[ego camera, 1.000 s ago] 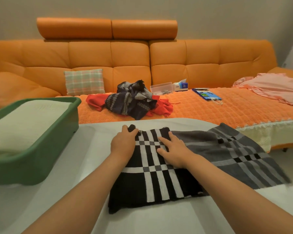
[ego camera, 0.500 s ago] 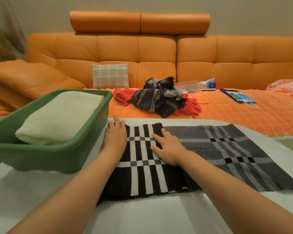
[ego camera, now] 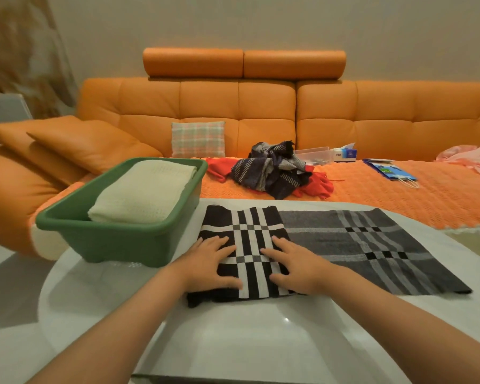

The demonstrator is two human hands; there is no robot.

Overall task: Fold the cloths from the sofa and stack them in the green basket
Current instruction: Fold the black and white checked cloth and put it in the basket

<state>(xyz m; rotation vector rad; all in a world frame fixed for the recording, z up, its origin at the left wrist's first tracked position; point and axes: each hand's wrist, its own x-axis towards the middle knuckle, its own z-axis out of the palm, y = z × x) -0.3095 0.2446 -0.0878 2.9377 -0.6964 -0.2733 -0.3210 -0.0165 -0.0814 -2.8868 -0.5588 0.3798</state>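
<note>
Pressing flat, both hands sit palm-down on the checked cloth [ego camera: 344, 245]. Left hand [ego camera: 211, 266]: fingers straight and spread, gripping nothing, on the black part by the cloth's left edge. Right hand [ego camera: 291, 268]: likewise flat and released, fingers spread, just beside the left with a white stripe band between them.

Cloth lies on the white table [ego camera: 233, 342], straight ahead of the person. Long axis runs 9 to 3 o'clock. The left end is doubled over, showing a black-and-white face on top. The single-layer grey end points toward 3 o'clock, dipping slightly to 4. Short edges run roughly 12 to 6.

At 10 o'clock from the hands: green basket [ego camera: 117, 239] on the table, near the cloth's left edge, whether touching it is unclear. Inside it lies a folded cream cloth [ego camera: 142, 195], long axis running about 1 to 7.

At 12 o'clock, beyond the table: orange sofa [ego camera: 233, 112] with a knitted orange cover [ego camera: 399, 195] on the seat. On the cover sits a crumpled dark striped pile [ego camera: 272, 173] over a red cloth [ego camera: 219, 169]. A plaid cushion [ego camera: 198, 139] leans upright against the backrest at 11. At 1 o'clock sit a clear plastic box [ego camera: 312, 155] and a tissue box [ego camera: 345, 153] side by side. A blue bag [ego camera: 390, 173] lies flat at 2, and a pink cloth [ego camera: 466, 159] sits at the far right edge.
</note>
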